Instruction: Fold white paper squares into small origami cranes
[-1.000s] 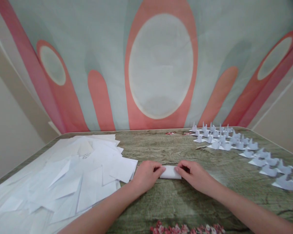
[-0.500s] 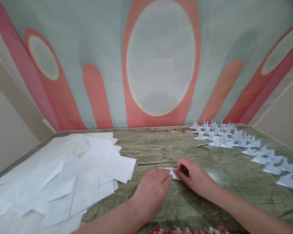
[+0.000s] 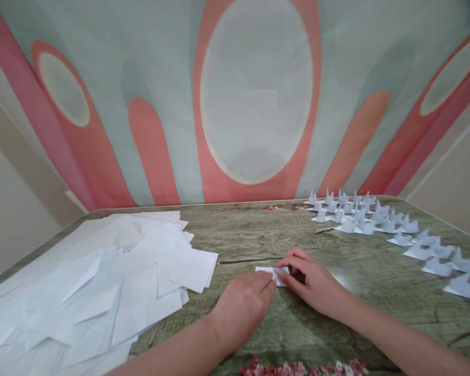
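Note:
A small folded piece of white paper (image 3: 275,272) lies flat on the wood-patterned tabletop between my hands. My left hand (image 3: 246,300) rests on its left part, fingers pressed together and holding it down; they cover its near left side. From the right, my right hand (image 3: 315,284) grips the paper's right end, with the thumb on top of it and the curled index finger at its far edge. The paper's right tip is partly hidden by those fingers.
Loose white sheets (image 3: 149,303) are heaped over the left side of the table (image 3: 235,235). Several folded white paper figures (image 3: 401,238), shaped like cranes, stand in rows at the right. A patterned backdrop (image 3: 258,94) hangs behind the table's far edge.
My right hand's index finger has reached out over the paper's far edge and stretched a little to the left. My left hand stays pressed in place.

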### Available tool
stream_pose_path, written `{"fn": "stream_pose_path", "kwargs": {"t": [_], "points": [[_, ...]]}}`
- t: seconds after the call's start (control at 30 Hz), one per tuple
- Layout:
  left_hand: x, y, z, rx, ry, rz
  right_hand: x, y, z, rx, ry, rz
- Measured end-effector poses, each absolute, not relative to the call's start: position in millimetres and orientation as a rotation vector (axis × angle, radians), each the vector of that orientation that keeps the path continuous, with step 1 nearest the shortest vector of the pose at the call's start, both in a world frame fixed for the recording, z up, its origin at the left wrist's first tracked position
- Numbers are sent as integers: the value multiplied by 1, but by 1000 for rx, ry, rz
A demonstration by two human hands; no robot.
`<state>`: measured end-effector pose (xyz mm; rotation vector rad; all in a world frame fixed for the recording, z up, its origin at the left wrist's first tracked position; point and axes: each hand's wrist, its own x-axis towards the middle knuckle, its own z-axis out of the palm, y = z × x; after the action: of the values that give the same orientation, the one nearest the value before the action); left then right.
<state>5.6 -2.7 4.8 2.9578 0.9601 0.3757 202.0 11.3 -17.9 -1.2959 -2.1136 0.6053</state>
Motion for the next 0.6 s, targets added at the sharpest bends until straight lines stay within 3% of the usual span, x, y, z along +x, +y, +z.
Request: {"fn": "stream_pose_path", "kwargs": {"t": [0.6], "points": [[2,-1,5,2964,982,381,204,12,-16,-1350,-2084,760]]}}
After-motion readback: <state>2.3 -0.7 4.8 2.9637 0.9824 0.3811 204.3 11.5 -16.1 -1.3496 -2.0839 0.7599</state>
